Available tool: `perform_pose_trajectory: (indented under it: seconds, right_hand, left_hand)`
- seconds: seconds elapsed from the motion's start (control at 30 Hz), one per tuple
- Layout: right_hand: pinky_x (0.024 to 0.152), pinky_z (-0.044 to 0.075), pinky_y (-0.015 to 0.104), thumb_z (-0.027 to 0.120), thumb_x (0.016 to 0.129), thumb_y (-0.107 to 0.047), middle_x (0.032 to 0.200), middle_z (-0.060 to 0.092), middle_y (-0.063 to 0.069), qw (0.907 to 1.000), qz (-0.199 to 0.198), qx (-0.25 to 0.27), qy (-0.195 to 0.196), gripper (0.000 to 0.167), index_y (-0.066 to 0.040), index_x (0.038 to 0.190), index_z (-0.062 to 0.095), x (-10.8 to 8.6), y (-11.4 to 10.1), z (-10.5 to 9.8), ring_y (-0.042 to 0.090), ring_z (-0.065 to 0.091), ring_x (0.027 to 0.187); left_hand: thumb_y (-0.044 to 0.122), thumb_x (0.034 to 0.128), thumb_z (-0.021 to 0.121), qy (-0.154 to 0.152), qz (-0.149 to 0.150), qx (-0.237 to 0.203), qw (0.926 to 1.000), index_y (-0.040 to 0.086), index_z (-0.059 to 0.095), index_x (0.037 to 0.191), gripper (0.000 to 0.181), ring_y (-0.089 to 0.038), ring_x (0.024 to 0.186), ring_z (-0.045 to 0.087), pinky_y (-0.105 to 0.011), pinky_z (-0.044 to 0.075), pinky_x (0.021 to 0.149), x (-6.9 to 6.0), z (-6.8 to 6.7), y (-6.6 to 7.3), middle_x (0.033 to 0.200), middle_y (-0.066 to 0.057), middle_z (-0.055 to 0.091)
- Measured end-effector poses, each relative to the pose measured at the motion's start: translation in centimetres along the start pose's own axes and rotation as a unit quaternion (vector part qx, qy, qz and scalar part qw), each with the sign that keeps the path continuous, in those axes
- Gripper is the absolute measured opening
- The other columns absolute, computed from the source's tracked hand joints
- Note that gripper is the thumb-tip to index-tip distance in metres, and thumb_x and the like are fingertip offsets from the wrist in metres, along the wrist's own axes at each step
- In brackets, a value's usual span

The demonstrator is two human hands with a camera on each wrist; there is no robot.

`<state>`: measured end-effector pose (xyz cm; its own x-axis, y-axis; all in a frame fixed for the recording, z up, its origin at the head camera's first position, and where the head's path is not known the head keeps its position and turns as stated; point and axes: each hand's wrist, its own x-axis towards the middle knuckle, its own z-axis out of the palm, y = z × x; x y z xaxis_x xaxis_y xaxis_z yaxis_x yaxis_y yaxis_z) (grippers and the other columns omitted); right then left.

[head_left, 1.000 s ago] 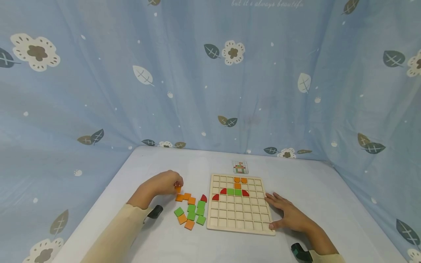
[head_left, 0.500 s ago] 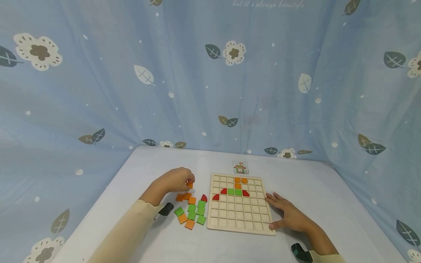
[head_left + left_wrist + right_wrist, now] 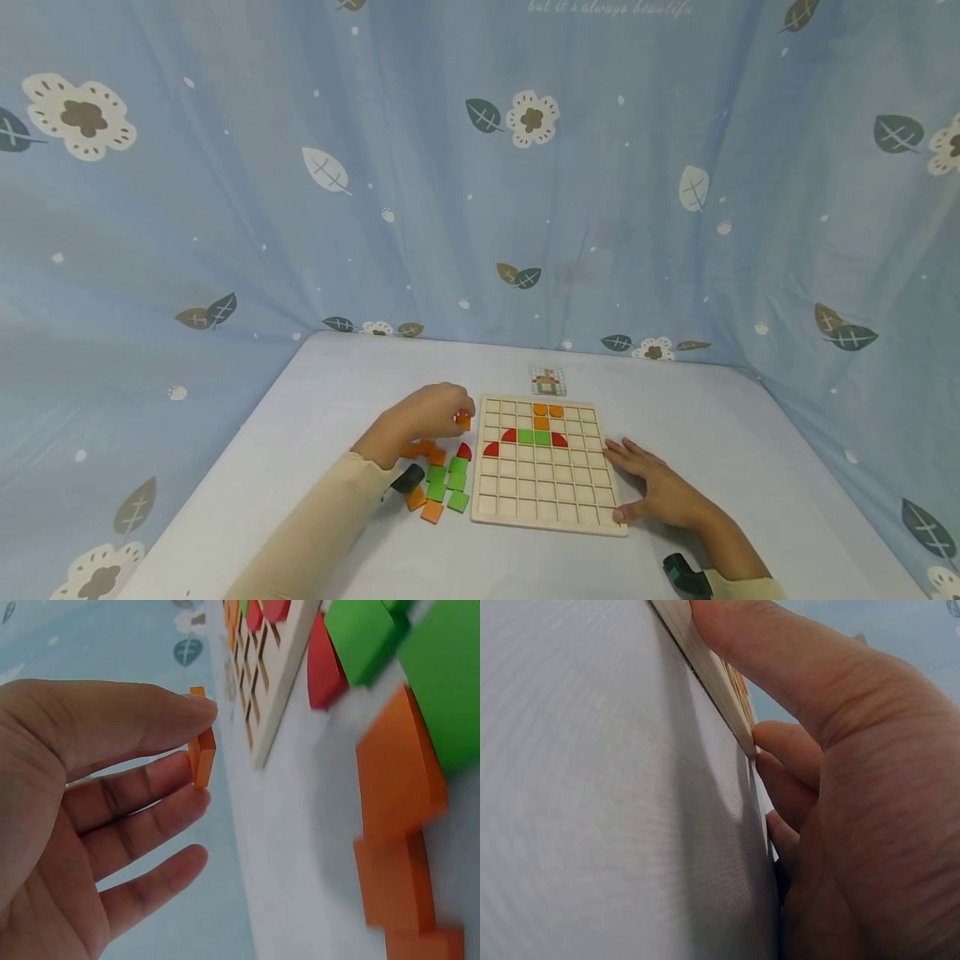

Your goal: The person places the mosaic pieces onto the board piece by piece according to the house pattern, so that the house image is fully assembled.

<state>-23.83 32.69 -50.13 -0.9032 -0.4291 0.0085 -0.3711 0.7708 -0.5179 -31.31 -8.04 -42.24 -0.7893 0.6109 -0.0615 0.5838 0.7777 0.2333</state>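
A pale-blue fabric backdrop printed with leaves and flowers (image 3: 442, 233) hung behind a smooth white tabletop (image 3: 675, 408), and here came the left hand (image 3: 431, 410)! A second earlier it was out beyond the far-left end of the scattered pieces; now it had swept rightward, right up near the left edge of the pale wooden grid board (image 3: 517, 521). Thumb and fingertips pinched one thin orange tile (image 3: 206, 761), held up off the table. The right hand (image 3: 654, 493) had not budged: fingers extended along the board's right edge, thumb apart and touching near the close corner. The board's layout matched the earlier frames too.

And the count! On the board: two rounded orange pieces (image 3: 547, 411), one orange square (image 3: 541, 423), two green squares (image 3: 534, 437) and three red quarter-circles (image 3: 510, 436). Loose beside it: one red quarter-circle (image 3: 464, 451), five orange tiles (image 3: 432, 512) and five green tiles (image 3: 457, 501) in sight, a sixth green one now covered by the left wrist's black camera (image 3: 408, 478). One small printed card (image 3: 547, 382) lay beyond the board.
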Motion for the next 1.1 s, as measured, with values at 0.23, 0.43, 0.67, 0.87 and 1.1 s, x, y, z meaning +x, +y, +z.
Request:
perform_pose_trajectory:
  seconds: [0.23, 0.43, 0.67, 0.87, 1.1]
  right_hand:
    - [0.102, 0.014, 0.072, 0.081, 0.064, -0.059, 0.156, 0.028, 0.014, 1.0, -0.003, 0.005, 0.001, 0.105, -0.012, 0.149, 0.041, -0.1, -0.1, 0.1, 0.046, 0.014, 0.142]
    - [0.103, 0.013, 0.072, 0.08, 0.063, -0.061, 0.156, 0.027, 0.014, 1.0, 0.0, 0.009, -0.004, 0.107, -0.012, 0.149, 0.04, 0.0, 0.0, 0.0, 0.045, 0.014, 0.142]
    - [0.102, 0.013, 0.072, 0.082, 0.065, -0.057, 0.155, 0.029, 0.014, 0.9998, -0.019, 0.011, 0.001, 0.104, -0.012, 0.149, 0.041, -0.1, 0.2, -0.1, 0.046, 0.014, 0.142]
    - [0.103, 0.012, 0.071, 0.081, 0.064, -0.059, 0.156, 0.029, 0.013, 0.9998, -0.016, 0.012, 0.002, 0.104, -0.012, 0.148, 0.042, -0.1, 0.2, 0.0, 0.045, 0.014, 0.142]
    - [0.103, 0.012, 0.071, 0.081, 0.064, -0.059, 0.156, 0.029, 0.013, 0.9998, -0.014, 0.01, 0.004, 0.104, -0.013, 0.149, 0.042, 0.0, 0.2, 0.0, 0.045, 0.014, 0.142]
  left_hand:
    - [0.014, 0.0824, 0.074, 0.002, 0.027, -0.001, 0.9996, 0.014, 0.074, 0.108, 0.026, -0.009, 0.083, 0.055, -0.031, 0.05, 0.083, 1.1, 0.5, 1.3, 0.095, 0.009, 0.063]
    - [0.018, 0.0849, 0.075, -0.001, 0.047, 0.001, 0.9989, 0.016, 0.074, 0.106, 0.021, -0.008, 0.084, 0.055, -0.029, 0.049, 0.083, 2.0, 1.1, 2.4, 0.097, 0.009, 0.064]
    - [0.018, 0.0863, 0.074, -0.009, 0.055, 0.003, 0.9984, 0.016, 0.075, 0.107, 0.021, -0.007, 0.089, 0.057, -0.029, 0.049, 0.085, 3.0, 1.6, 3.9, 0.103, 0.008, 0.066]
    - [0.019, 0.0852, 0.074, -0.014, 0.061, 0.014, 0.9979, 0.018, 0.075, 0.107, 0.021, -0.006, 0.089, 0.056, -0.028, 0.049, 0.085, 3.6, 2.4, 4.6, 0.103, 0.009, 0.066]
    - [0.016, 0.0837, 0.075, -0.01, 0.086, 0.027, 0.9959, 0.019, 0.075, 0.103, 0.02, -0.006, 0.089, 0.057, -0.027, 0.048, 0.083, 3.7, 2.7, 5.0, 0.1, 0.01, 0.065]
